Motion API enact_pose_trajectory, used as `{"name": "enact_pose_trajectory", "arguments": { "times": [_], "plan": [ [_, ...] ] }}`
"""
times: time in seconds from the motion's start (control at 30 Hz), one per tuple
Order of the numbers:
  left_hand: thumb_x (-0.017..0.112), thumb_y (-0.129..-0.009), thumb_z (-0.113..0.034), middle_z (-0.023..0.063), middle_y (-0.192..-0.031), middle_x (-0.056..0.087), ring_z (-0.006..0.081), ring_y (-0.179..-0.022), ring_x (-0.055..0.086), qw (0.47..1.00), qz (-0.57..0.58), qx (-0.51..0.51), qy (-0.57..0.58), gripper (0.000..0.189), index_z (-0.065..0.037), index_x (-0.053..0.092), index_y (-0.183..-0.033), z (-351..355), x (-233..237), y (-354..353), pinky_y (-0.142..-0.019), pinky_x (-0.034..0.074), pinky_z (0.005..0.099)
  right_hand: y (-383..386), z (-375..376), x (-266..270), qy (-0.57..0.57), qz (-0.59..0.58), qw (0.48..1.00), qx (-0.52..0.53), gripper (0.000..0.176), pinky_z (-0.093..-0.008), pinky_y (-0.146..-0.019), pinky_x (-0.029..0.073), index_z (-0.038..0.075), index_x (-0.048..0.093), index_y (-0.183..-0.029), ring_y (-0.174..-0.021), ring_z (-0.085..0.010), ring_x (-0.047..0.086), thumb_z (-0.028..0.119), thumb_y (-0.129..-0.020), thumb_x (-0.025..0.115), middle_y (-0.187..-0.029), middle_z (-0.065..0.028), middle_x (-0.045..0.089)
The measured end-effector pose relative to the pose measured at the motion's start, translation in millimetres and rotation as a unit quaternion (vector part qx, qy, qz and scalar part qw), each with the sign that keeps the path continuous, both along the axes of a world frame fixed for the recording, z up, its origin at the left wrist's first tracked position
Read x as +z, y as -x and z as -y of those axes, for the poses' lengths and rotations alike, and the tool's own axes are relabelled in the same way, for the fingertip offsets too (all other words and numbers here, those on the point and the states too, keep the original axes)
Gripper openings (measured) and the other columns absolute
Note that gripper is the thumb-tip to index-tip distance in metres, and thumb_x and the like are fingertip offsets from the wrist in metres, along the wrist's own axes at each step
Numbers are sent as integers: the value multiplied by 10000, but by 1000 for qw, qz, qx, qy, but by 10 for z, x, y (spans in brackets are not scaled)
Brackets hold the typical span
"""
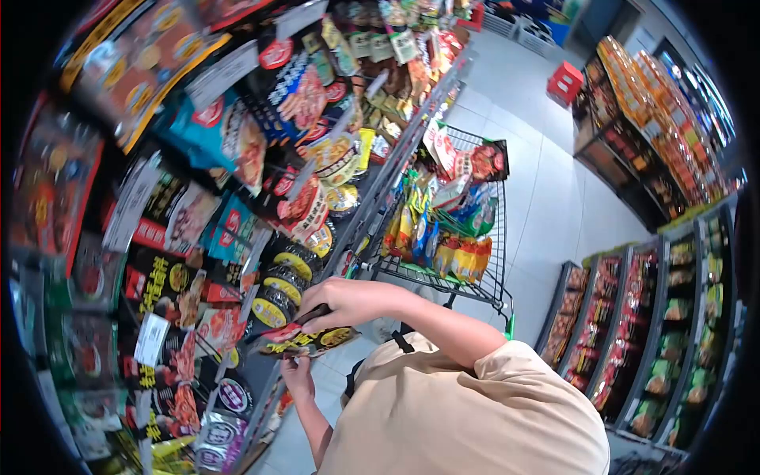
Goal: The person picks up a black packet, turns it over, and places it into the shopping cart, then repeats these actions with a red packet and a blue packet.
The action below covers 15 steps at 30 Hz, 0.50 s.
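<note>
Head view: a shelf (360,229) of bagged food (207,141) fills nine o'clock. Towards seven o'clock, the left hand (298,380) pinches the lower edge of a dark packet (315,342); the right hand's (340,301) fingers grip its upper edge. A loaded shopping cart (500,265) stands at two o'clock, a stocked rack (647,324) at four.

Black, apparently yellow-lettered packet (318,341)

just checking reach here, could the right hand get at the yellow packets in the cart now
Probably yes: the yellow packets sit at the near end of the open-topped cart, close to the right hand. It grips a dark packet, though, which it would likely have to release first.
</note>
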<state>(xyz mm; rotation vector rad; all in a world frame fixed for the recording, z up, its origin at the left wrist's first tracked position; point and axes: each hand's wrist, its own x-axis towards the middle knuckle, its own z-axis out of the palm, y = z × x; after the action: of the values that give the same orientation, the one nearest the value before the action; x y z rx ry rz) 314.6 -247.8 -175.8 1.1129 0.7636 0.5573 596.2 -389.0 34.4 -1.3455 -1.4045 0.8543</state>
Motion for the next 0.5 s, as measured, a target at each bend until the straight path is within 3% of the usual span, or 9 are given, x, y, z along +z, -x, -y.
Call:
{"name": "enact_pose_trajectory", "arguments": {
  "times": [0.03, 0.13, 0.2, 0.27, 0.37, 0.43, 0.5],
  "plan": [
    [632, -869, 61, 21, -1118, 630, 104, -1008, 572, 1000, -18, -11, 0, 324, -14, 606, -1183, 116, 277, -227, -913, 454, 262, -88, 151, -32, -3, -6, 1000, -14, 320, -377, -793, 512, -53, 676, -1095, -891, -309, 666, 211, -917, 704, -971, -174, 685],
    [642, -853, 65, -4, -965, 636, 83, -864, 581, 991, -71, -110, -38, 231, -25, 638, -1066, 141, 523, -624, -774, 485, 240, -379, 632, -10, 153, 20, 986, -61, 346, -400, -731, 507, -2, 679, -1133, -810, -348, 658, 285, -940, 666, -894, -189, 693],
    [660, -844, 38, 5, -933, 641, 95, -851, 582, 974, -119, -175, -85, 196, -14, 641, -1032, 91, 496, -913, -771, 485, 249, -515, 942, -7, 202, 56, 972, -108, 368, -422, -686, 495, 30, 684, -1145, -779, -369, 650, 340, -951, 643, -863, -194, 697],
    [664, -842, 29, 10, -937, 647, 100, -857, 586, 961, -150, -214, -91, 202, -6, 642, -1040, 92, 544, -1253, -776, 485, 251, -611, 1191, 6, 248, 8, 957, -151, 392, -411, -670, 510, 37, 674, -1173, -699, -320, 685, 366, -969, 623, -845, -218, 684],
    [668, -844, 15, 24, -966, 661, 105, -884, 596, 930, -146, -305, -145, 245, 11, 641, -1087, 163, 595, -1828, -792, 484, 249, -737, 1478, -18, 304, -58, 925, -220, 382, -390, -635, 520, 36, 664, -1197, -645, -278, 703, 348, -984, 608, -810, -225, 672],
    [664, -871, 4, 40, -1069, 652, 104, -928, 597, 899, -141, -384, -156, 383, 4, 597, -1248, 198, 581, -2193, -816, 481, 242, -849, 1661, -52, 303, -85, 912, -262, 376, -376, -616, 525, 31, 658, -1211, -623, -259, 708, 332, -992, 601, -786, -222, 666],
    [648, -909, -7, 45, -1189, 607, 86, -921, 577, 932, -100, -340, -72, 519, -22, 495, -1405, 443, 671, -2538, -813, 478, 232, -954, 1847, -47, 251, -74, 898, -354, 370, -400, -609, 523, 20, 656, -1170, -590, -274, 681, 335, -993, 581, -734, -213, 653]
  ]
}}
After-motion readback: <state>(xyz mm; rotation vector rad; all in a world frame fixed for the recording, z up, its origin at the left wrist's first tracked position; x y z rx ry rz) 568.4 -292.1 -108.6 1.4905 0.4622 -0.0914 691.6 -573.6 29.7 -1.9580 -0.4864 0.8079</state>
